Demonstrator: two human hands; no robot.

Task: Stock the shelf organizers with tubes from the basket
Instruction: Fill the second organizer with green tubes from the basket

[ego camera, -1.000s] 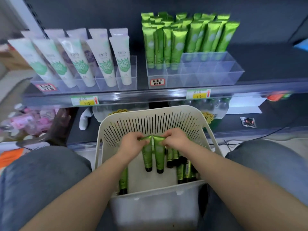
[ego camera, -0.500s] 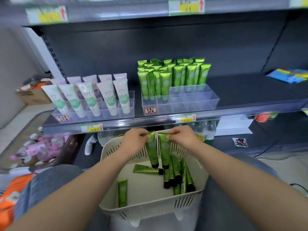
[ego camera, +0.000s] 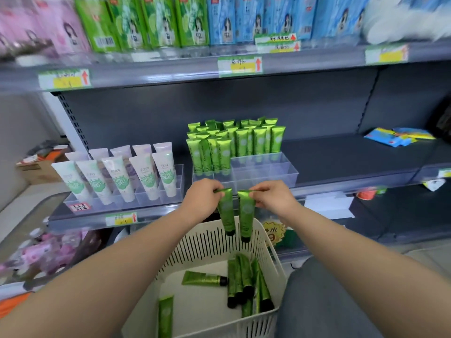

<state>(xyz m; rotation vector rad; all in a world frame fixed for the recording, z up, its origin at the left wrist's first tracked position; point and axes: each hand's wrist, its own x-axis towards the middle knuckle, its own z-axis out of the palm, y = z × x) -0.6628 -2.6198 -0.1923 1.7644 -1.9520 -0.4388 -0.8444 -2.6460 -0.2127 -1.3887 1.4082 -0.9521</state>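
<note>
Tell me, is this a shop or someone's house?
Probably a shop: price tags on the shelf edge, matching green tubes standing in a clear organizer, packaged goods above.

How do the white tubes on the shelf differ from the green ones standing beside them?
The white tubes are wider and pale with a green print; the green tubes are slimmer and shiny green all over. The white tubes stand one per compartment; the green tubes are packed close, several rows deep. Both stand crimped end up in clear organizers.

So both your arms are out front, left hand [ego camera: 202, 198] pinching the left tube [ego camera: 226, 212], right hand [ego camera: 273, 196] pinching the right tube [ego camera: 246, 214].
</note>
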